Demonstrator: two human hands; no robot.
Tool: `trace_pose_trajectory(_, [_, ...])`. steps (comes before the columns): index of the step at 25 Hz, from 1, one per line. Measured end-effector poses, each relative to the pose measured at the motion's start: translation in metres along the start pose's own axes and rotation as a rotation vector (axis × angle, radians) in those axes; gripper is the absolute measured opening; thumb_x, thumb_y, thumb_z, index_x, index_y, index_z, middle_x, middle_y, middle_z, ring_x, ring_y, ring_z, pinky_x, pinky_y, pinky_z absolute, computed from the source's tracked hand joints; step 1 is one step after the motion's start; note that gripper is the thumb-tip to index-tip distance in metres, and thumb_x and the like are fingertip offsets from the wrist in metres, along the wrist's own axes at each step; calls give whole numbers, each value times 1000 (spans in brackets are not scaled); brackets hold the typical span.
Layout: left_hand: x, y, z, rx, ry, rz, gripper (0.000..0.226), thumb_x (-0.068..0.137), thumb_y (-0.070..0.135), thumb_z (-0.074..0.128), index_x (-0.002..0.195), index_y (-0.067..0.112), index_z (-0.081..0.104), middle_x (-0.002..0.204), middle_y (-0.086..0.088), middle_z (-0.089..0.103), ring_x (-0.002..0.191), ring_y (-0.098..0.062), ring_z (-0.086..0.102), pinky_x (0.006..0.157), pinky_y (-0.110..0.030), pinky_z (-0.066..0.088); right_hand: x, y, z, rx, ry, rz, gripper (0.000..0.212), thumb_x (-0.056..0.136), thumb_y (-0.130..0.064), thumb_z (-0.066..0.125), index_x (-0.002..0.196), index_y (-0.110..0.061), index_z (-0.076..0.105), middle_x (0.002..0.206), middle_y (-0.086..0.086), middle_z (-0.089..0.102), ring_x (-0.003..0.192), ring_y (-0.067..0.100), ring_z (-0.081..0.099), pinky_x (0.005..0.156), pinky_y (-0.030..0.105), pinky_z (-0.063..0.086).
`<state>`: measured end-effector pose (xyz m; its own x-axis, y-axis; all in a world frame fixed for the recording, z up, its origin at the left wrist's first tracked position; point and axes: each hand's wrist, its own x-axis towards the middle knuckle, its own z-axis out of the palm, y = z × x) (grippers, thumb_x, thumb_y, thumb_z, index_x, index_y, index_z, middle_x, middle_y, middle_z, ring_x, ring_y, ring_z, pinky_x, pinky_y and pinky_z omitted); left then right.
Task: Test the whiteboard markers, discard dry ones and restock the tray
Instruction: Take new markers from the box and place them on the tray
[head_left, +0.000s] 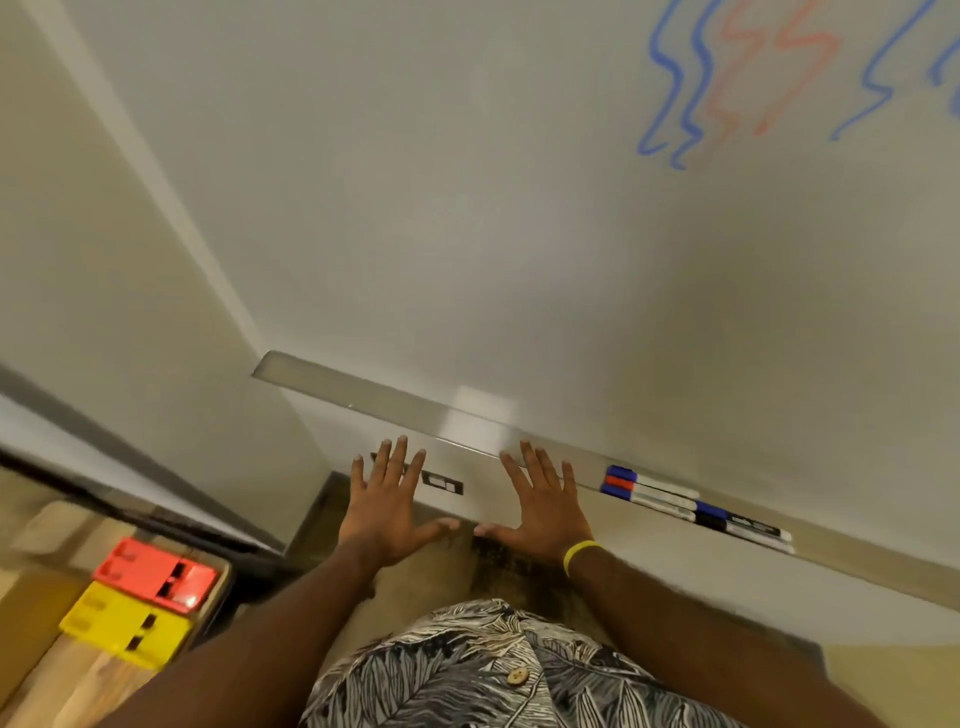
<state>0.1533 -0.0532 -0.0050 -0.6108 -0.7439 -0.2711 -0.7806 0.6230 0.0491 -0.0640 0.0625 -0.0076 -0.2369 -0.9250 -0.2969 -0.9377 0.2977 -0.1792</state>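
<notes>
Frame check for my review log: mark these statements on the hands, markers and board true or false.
1. The left hand and right hand are both open, holding nothing. True.
2. The markers lie in the tray left of the left hand. False: they lie right of the right hand.
3. The whiteboard bears blue and red squiggles. True.
4. The yellow wristband is on the left wrist. False: it is on the right wrist.
</notes>
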Motion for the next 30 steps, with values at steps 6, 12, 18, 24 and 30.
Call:
trace_pose_trajectory(6, [-60, -11, 19, -127, 35, -339, 118, 64, 98, 5, 157, 24, 4, 163, -5, -12, 149, -23, -17, 119, -56, -9, 19, -25, -6, -45, -62, -225, 112, 68, -95, 27, 155, -35, -9, 161, 1, -24, 150, 24, -18, 118, 57, -13])
trace_pose_trajectory(12, [-124, 0, 34, -231, 93, -692, 116, 68, 97, 9, 157, 23, 5, 164, -5, -8, 150, -22, -16, 120, -56, -7, 28, -61, -8, -144, -103, -464, 110, 70, -94, 21, 156, -32, -6, 163, 4, -18, 151, 24, -14, 117, 57, -13])
trace_pose_trajectory(18, [-180, -6, 41, -244, 163, -952, 113, 71, 95, 7, 157, 21, 9, 163, -5, -8, 149, -23, -17, 120, -55, -6, 28, -126, -6, -201, -102, -663, 111, 68, -94, 15, 156, -30, -4, 164, 7, -13, 152, 26, -10, 118, 59, -9])
trace_pose_trajectory(24, [-224, -50, 46, -258, 213, -1078, 110, 74, 94, 7, 157, 22, 5, 163, -5, -11, 150, -25, -14, 119, -56, -6, 27, -212, 4, -214, -81, -798, 112, 68, -95, 16, 157, -30, -5, 164, 8, -14, 151, 28, -10, 116, 59, -10])
trace_pose_trajectory(30, [-259, -119, 58, -297, 236, -1124, 107, 74, 93, 10, 156, 24, 7, 164, -7, -10, 151, -26, -11, 120, -56, -2, 19, -287, 18, -224, -68, -806, 110, 70, -94, 22, 156, -32, -6, 164, 8, -16, 152, 28, -10, 118, 60, -8])
